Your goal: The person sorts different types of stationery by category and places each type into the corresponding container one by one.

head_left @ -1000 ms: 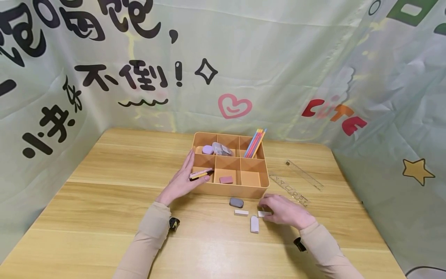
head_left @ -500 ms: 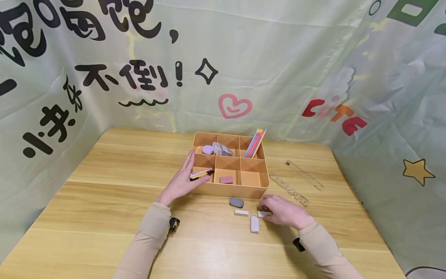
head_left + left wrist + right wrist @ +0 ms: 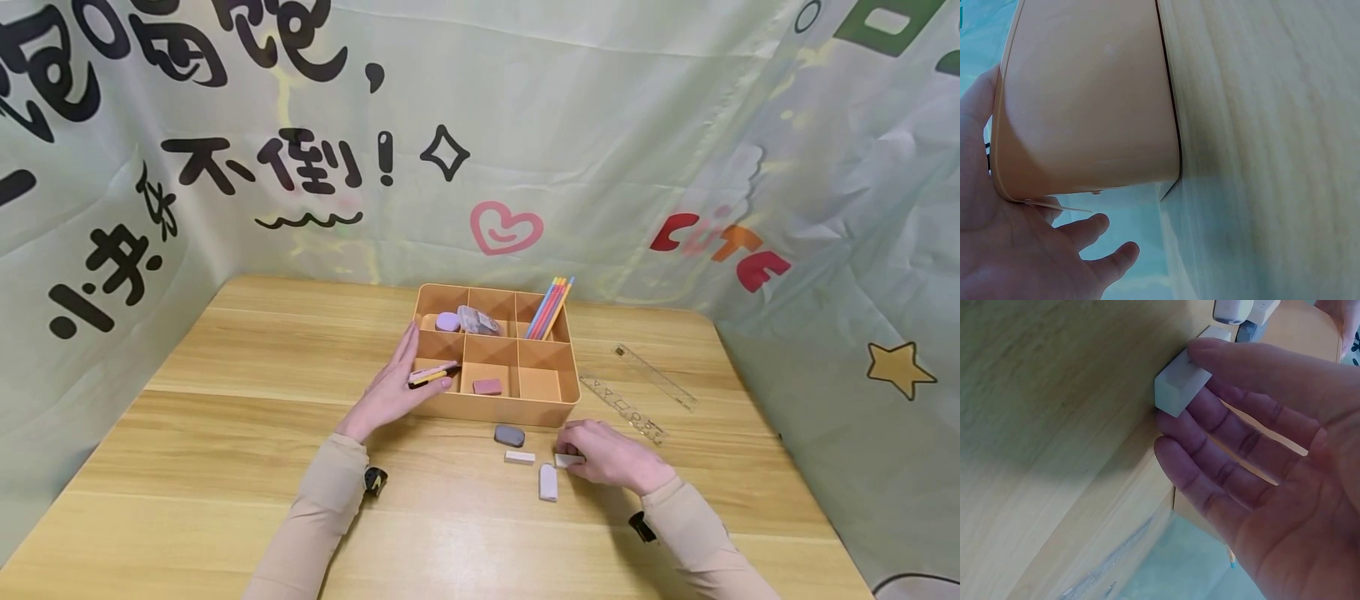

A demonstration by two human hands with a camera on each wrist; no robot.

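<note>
An orange six-compartment organizer box (image 3: 495, 410) stands on the wooden table. My left hand (image 3: 384, 393) rests on its front left corner, fingers extended along the side and thumb over the front rim; the left wrist view shows the box wall (image 3: 1091, 100) beside the palm. Between thumb and fingertips, my right hand (image 3: 611, 454) pinches a small white block eraser (image 3: 1179, 384) close to the tabletop. Left of it lie another white eraser (image 3: 519, 457), a dark grey rounded eraser (image 3: 509, 435) and a pale lavender one (image 3: 548, 482). A pink eraser (image 3: 487, 387) sits in the front middle compartment.
Pens (image 3: 431, 377) lie in the front left compartment. Behind are a purple round item (image 3: 447, 322), a clear plastic case (image 3: 477, 321) and colored pencils (image 3: 551, 308). Two transparent rulers, one plain (image 3: 656, 377) and one stencil-cut (image 3: 622, 408), lie right of the box. Printed cloth (image 3: 600, 150) surrounds the table.
Almost nothing differs: the right wrist has shifted very slightly to the left, while the fingers stay at the white eraser. My left hand and the box have not moved.
</note>
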